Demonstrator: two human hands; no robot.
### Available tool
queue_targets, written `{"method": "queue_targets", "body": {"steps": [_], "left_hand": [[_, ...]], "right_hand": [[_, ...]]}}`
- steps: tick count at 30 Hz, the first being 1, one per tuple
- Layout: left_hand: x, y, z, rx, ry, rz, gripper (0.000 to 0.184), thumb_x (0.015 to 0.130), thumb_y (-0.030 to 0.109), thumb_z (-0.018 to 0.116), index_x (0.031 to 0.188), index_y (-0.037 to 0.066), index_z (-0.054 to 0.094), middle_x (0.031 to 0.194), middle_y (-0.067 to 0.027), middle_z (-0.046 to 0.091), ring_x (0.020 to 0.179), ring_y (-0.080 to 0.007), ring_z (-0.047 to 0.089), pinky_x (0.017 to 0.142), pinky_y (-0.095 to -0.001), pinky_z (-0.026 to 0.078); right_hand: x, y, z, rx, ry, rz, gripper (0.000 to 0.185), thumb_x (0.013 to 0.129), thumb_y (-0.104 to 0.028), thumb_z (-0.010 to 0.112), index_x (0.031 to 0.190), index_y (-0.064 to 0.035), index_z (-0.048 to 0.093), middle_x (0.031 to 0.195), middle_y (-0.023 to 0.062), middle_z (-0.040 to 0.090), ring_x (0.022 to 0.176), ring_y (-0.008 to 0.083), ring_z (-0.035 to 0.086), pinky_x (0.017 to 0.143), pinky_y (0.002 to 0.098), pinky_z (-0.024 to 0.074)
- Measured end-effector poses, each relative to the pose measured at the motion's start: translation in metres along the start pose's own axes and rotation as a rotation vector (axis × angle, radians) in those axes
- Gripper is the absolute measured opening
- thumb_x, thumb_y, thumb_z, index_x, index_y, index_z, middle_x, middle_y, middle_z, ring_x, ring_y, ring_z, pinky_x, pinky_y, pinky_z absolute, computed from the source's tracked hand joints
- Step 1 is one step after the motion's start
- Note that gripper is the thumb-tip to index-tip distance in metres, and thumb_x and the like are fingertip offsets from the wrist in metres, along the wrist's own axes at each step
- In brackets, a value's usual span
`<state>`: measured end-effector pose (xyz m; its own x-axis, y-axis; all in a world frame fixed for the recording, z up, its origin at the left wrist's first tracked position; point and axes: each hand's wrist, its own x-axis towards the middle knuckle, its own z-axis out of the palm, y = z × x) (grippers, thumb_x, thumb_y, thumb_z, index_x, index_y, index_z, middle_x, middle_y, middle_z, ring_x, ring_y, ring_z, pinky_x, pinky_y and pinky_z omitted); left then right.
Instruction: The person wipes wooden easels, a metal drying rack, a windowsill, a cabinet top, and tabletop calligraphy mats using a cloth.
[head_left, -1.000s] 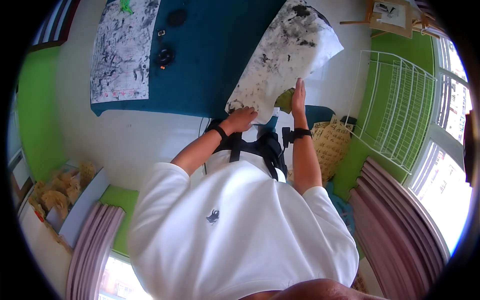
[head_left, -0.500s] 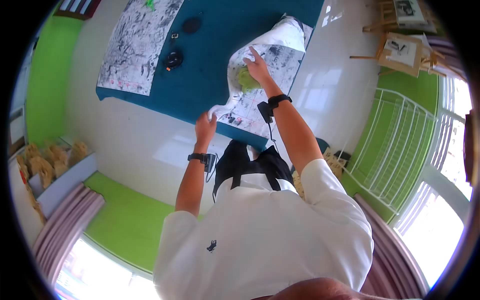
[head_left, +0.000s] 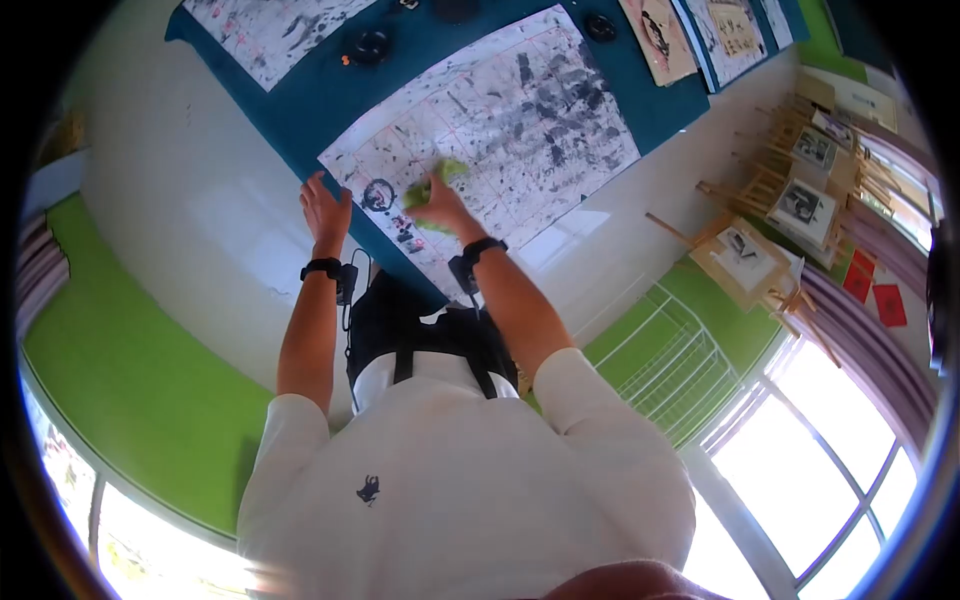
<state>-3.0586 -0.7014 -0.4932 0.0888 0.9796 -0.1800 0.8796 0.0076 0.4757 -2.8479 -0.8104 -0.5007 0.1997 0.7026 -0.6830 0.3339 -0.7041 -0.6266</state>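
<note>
A white mat with red grid lines and black ink stains (head_left: 510,130) lies flat on the teal tablecloth (head_left: 270,110). My right hand (head_left: 440,205) is on its near left part, with fingers closed round a crumpled green cloth (head_left: 450,170). Close to the table's near edge, left of the mat's corner, my left hand (head_left: 325,207) has its fingers apart and holds nothing. A dark ring-shaped mark and small ink blots show on the mat between my hands.
A black round dish (head_left: 367,46) stands beyond the mat, and another (head_left: 600,27) at its far right. A second stained sheet (head_left: 270,30) lies at the far left. Easels with drawings (head_left: 745,255) stand on the right, above a white wire rack (head_left: 670,360).
The mat, earlier folded over, now lies flat with its grid side up. My left hand has let go of its edge. My right hand has moved nearer with the green cloth. The view has turned right.
</note>
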Motion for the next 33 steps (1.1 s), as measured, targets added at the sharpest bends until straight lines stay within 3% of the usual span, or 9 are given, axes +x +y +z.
{"method": "queue_targets", "body": {"steps": [6, 10, 18, 22, 26, 28, 30, 32, 33], "left_hand": [[-0.072, 0.001, 0.027, 0.038, -0.498, 0.328, 0.075, 0.075, 0.015, 0.070, 0.141, 0.005, 0.035, 0.142, -0.0205, 0.037, 0.128, -0.0410, 0.039, 0.103, -0.0479, 0.039], [-0.141, 0.010, 0.055, 0.241, -0.630, 0.185, 0.102, 0.072, 0.024, 0.079, 0.150, 0.002, 0.016, 0.157, -0.0203, 0.011, 0.145, -0.0398, 0.014, 0.112, -0.0501, 0.029], [-0.159, 0.038, 0.083, 0.417, -0.486, 0.053, 0.116, 0.066, 0.033, 0.085, 0.150, 0.002, 0.012, 0.158, -0.0183, 0.009, 0.146, -0.0357, 0.014, 0.111, -0.0589, 0.023], [-0.158, 0.065, 0.095, 0.600, -0.525, -0.104, 0.113, 0.069, 0.031, 0.084, 0.151, 0.003, 0.011, 0.159, -0.0168, 0.011, 0.146, -0.0344, 0.016, 0.112, -0.0593, 0.020], [-0.188, 0.029, 0.147, 0.787, -0.075, 0.214, 0.097, 0.076, 0.033, 0.077, 0.150, 0.005, 0.021, 0.154, -0.0185, 0.024, 0.142, -0.0353, 0.025, 0.112, -0.0502, 0.027], [-0.212, 0.085, 0.111, 0.272, -0.409, 0.055, 0.097, 0.077, 0.035, 0.076, 0.149, 0.003, 0.020, 0.153, -0.0224, 0.023, 0.141, -0.0370, 0.026, 0.114, -0.0459, 0.026], [-0.247, 0.090, 0.124, 0.006, -0.474, 0.263, 0.102, 0.074, 0.035, 0.079, 0.149, 0.002, 0.019, 0.149, -0.0263, 0.028, 0.137, -0.0414, 0.030, 0.112, -0.0441, 0.029], [-0.283, 0.115, 0.124, -0.635, -0.805, 0.017, 0.110, 0.078, 0.030, 0.079, 0.153, 0.013, 0.001, 0.150, -0.0215, 0.028, 0.133, -0.0380, 0.038, 0.106, -0.0490, 0.037], [-0.298, 0.131, 0.121, -0.830, -0.911, -0.278, 0.111, 0.082, 0.022, 0.076, 0.152, 0.022, -0.011, 0.148, -0.0196, 0.031, 0.126, -0.0367, 0.047, 0.101, -0.0499, 0.043]], "right_hand": [[-0.050, 0.069, 0.074, -0.268, -0.184, -0.015, 0.059, 0.067, -0.025, 0.072, 0.120, -0.0094, 0.050, 0.098, 0.0193, 0.066, 0.094, 0.0385, 0.065, 0.079, 0.0461, 0.0514], [-0.082, 0.087, 0.066, -0.355, -0.307, -0.179, 0.043, 0.073, -0.021, 0.067, 0.113, -0.0087, 0.056, 0.093, 0.0190, 0.067, 0.088, 0.0371, 0.066, 0.075, 0.0462, 0.0523], [-0.082, 0.153, -0.023, -0.499, -0.524, -0.215, 0.048, 0.075, -0.026, 0.068, 0.119, -0.0115, 0.053, 0.095, 0.0210, 0.066, 0.090, 0.0396, 0.064, 0.076, 0.0480, 0.0511], [-0.092, 0.197, -0.107, -0.341, -0.327, -0.192, 0.056, 0.072, -0.029, 0.072, 0.120, -0.0086, 0.051, 0.094, 0.0257, 0.065, 0.091, 0.0414, 0.063, 0.075, 0.0488, 0.0501], [-0.102, 0.245, -0.141, -0.463, -0.233, -0.072, 0.053, 0.071, -0.028, 0.073, 0.115, -0.0052, 0.056, 0.095, 0.0242, 0.066, 0.091, 0.0401, 0.064, 0.079, 0.0464, 0.0518], [-0.107, 0.245, -0.152, -0.443, -0.415, -0.177, 0.045, 0.071, -0.029, 0.074, 0.105, -0.0002, 0.064, 0.091, 0.0237, 0.067, 0.090, 0.0385, 0.065, 0.079, 0.0455, 0.0520], [-0.126, 0.225, -0.142, -0.224, -0.207, -0.350, 0.041, 0.074, -0.023, 0.071, 0.102, 0.0063, 0.064, 0.091, 0.0233, 0.067, 0.084, 0.0320, 0.067, 0.075, 0.0392, 0.0515], [-0.127, 0.201, -0.116, 0.024, -0.259, -0.299, 0.036, 0.078, -0.017, 0.068, 0.104, 0.0060, 0.062, 0.085, 0.0195, 0.065, 0.076, 0.0227, 0.063, 0.070, 0.0354, 0.0493], [-0.128, 0.192, -0.100, 0.136, -0.246, -0.440, 0.033, 0.083, -0.014, 0.066, 0.109, 0.0049, 0.058, 0.082, 0.0157, 0.063, 0.072, 0.0168, 0.057, 0.067, 0.0325, 0.0467]]}}
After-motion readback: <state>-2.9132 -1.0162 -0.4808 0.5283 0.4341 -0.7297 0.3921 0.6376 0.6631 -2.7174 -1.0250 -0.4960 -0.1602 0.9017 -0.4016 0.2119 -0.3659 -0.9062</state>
